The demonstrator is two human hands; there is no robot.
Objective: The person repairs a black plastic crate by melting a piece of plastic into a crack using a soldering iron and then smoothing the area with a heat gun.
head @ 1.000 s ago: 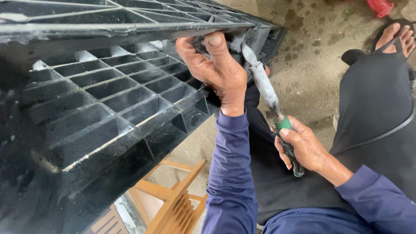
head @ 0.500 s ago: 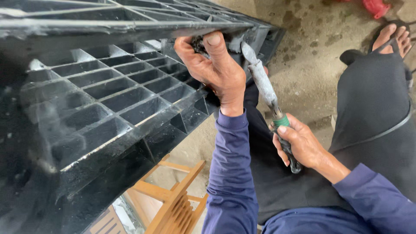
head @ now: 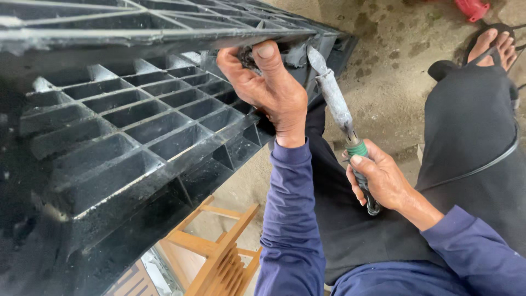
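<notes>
Black plastic grid crate (head: 126,126) edge gripped by left hand (head: 268,90); right hand (head: 381,178) clenched around soldering tool (head: 339,118).

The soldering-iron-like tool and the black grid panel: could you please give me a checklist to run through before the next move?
1. Right hand grips the tool by its green-banded handle: ok.
2. Tool tip sits at the edge of the black grid panel, beside the left hand: ok.
3. Left hand holds the panel edge firmly: ok.
4. Left fingers clear of the tip: not ok, they are very close.
5. Tip hot or cold: cannot tell.
6. Cable across the lap, free of the tool's path: ok.
</notes>
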